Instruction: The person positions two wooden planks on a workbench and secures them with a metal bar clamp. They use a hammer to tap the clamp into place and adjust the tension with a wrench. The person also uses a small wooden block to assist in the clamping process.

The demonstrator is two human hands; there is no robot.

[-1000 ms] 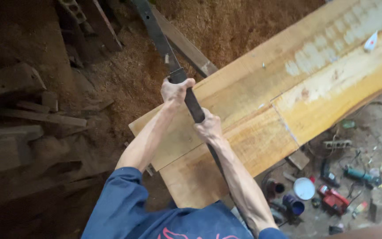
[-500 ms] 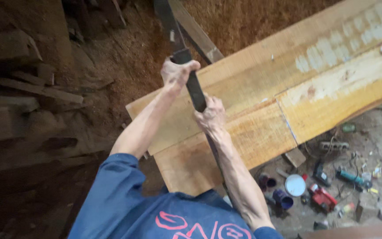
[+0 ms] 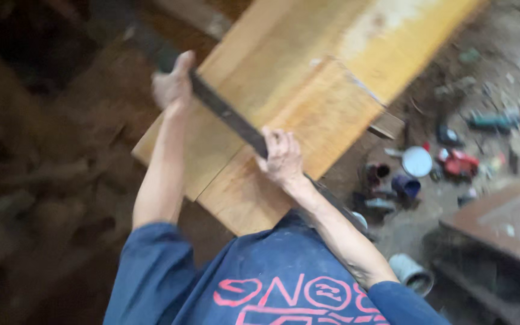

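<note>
Motion blur smears the whole frame; left hand [image 3: 173,84] is soft, fingers indistinct. Dark bar [image 3: 227,115]: upper end lost in blur and shadow at top left, lower part hidden behind right hand [image 3: 281,157] and forearm. Small floor items [image 3: 440,159] too blurred to identify; plank [image 3: 308,90] cut off at top edge.

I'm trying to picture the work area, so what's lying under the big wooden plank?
Below the wooden plank, past its right edge, the dirt floor holds cans, a white lid and a red tool. Dark ground shows to its left. What lies directly beneath is covered by the plank itself.
</note>
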